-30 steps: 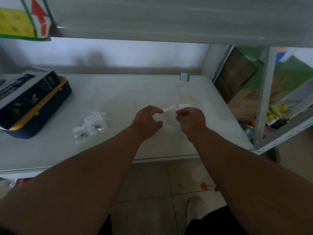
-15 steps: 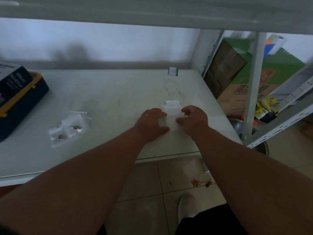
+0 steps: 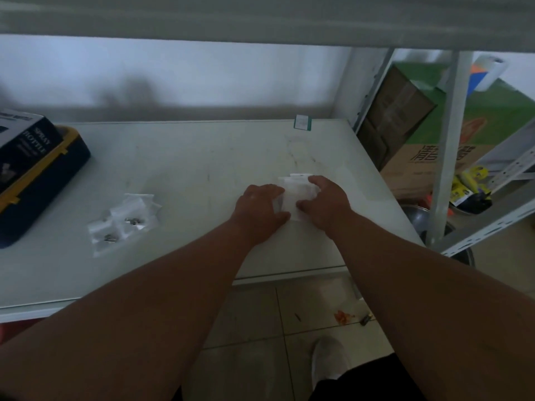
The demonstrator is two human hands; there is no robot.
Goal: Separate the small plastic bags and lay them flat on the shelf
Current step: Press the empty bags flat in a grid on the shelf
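Small clear plastic bags [image 3: 293, 195] lie overlapped on the white shelf [image 3: 188, 169], right of its middle. My left hand [image 3: 259, 211] rests on their left edge, fingers bent down onto the plastic. My right hand [image 3: 325, 202] presses on their right side, thumb and fingers touching the bags. How many bags lie between my hands is unclear. A second heap of small plastic bags [image 3: 124, 221], some with small metal parts inside, lies on the shelf to the left, apart from both hands.
A dark blue and yellow case [image 3: 43, 180] with a printed box on top stands at the shelf's left end. A small green-edged label [image 3: 302, 122] lies at the back right. Metal uprights [image 3: 451, 146], cardboard boxes [image 3: 417, 157] and a metal bowl [image 3: 417, 218] stand to the right.
My hands came down from holding the bags in the air and now press them flat against the shelf. The view has shifted right, so the blue case sits further left.
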